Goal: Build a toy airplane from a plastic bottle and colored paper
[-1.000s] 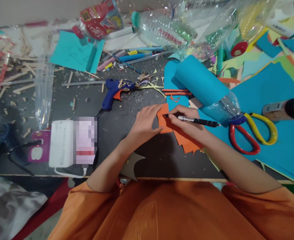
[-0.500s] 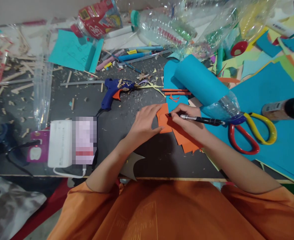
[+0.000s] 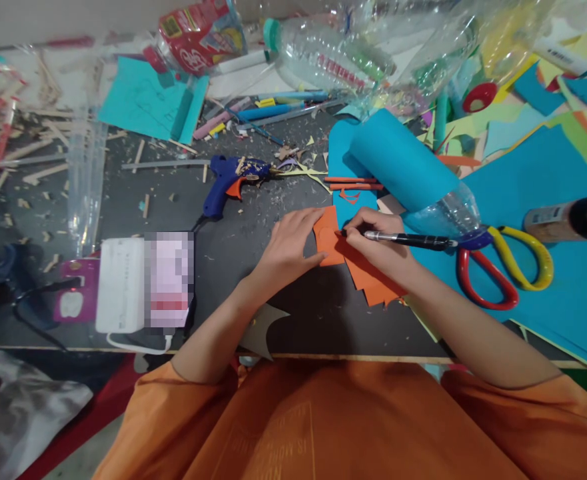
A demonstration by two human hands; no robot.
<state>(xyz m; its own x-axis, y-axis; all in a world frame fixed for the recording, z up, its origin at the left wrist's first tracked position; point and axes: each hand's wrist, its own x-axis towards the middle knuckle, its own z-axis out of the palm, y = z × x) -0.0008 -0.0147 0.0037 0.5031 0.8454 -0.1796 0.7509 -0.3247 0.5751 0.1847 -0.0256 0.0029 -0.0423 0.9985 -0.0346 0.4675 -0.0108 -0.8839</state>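
My right hand (image 3: 377, 241) is closed around a black and silver pen (image 3: 408, 239), its tip down at a small orange paper piece (image 3: 329, 248). A faint curved line shows on that piece. Flat on the paper's left edge lies my left hand (image 3: 296, 239), fingers stretched out and thumb spread at the lower edge. More orange paper (image 3: 373, 283) sits under my right hand, partly covered by it. Just beyond are thin orange strips (image 3: 353, 187) on blue paper (image 3: 340, 153). A bottle wrapped in blue paper (image 3: 403, 160) lies behind my right hand.
Scissors with red and yellow handles (image 3: 488, 293) lie right of my right forearm, near a dark-capped bottle (image 3: 553, 220). A blue glue gun (image 3: 218, 190) rests left of centre. A white power bank (image 3: 120, 285) sits at left. Plastic bottles (image 3: 318, 60) line the back.
The pen has shifted very slightly to the right at the orange paper, its rear end leaning a little further right. My left hand stays in place on the paper.
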